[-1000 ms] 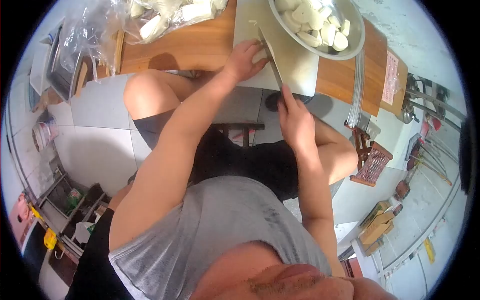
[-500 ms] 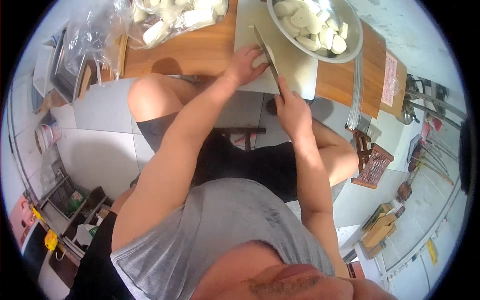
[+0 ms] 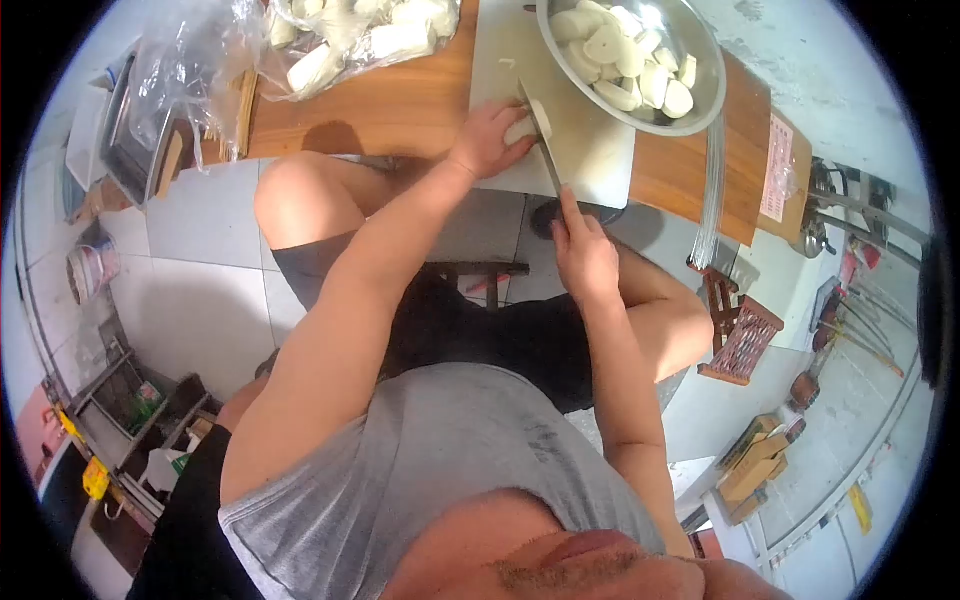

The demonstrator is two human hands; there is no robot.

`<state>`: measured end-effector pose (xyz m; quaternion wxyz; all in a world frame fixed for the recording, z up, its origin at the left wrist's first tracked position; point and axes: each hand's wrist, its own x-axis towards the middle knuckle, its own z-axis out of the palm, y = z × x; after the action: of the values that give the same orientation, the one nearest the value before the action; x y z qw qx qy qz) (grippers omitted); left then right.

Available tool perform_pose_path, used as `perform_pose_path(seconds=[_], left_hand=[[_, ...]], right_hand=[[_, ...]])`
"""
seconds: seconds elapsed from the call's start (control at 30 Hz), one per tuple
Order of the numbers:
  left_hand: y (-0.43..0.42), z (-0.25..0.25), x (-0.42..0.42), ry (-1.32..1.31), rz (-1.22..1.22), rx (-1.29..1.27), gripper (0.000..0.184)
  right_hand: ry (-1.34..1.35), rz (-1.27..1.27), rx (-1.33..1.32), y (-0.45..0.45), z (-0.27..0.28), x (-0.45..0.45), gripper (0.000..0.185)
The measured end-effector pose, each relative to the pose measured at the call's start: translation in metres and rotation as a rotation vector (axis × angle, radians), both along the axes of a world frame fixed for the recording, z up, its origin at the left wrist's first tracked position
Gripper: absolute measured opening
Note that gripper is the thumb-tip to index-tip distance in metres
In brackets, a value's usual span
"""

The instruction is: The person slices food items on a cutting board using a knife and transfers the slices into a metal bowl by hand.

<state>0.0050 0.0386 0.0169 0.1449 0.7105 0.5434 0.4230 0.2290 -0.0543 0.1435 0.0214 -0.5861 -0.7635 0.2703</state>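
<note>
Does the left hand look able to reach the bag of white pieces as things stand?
Probably, once free: the left hand is holding a white piece beside the knife. The bag lies nearby with nothing standing between, but its opening is unclear.

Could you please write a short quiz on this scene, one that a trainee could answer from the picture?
1. Multiple choice: what holds the knife?
A) the left hand
B) the right hand
C) neither hand

2. True or false: the metal bowl holds several white pieces.

3. Short answer: what do the fingers of the left hand hold on the cutting board?

Key: 1. B; 2. true; 3. a pale piece
</note>
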Motion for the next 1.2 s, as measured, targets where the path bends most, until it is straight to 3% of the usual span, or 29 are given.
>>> perform_pose_path(seconds=[0.23, 0.43, 0.83, 1.2], left_hand=[[-0.004, 0.005, 0.002, -0.036, -0.007, 0.012, 0.043], [-0.006, -0.003, 0.001, -0.005, 0.008, -0.020, 0.047], [-0.011, 0.013, -0.003, 0.036, 0.037, 0.035, 0.070], [-0.047, 0.001, -0.018, -0.083, 0.052, -0.025, 0.048]], right_hand=[[0.023, 0.019, 0.032, 0.033, -0.019, -0.021, 0.055], [0.019, -0.013, 0.056, -0.008, -0.010, 0.015, 0.055], [0.158, -0.096, 0.108, -0.058, 0.035, 0.025, 0.055], [0.172, -0.048, 0.112, -0.055, 0.040, -0.008, 0.054]])
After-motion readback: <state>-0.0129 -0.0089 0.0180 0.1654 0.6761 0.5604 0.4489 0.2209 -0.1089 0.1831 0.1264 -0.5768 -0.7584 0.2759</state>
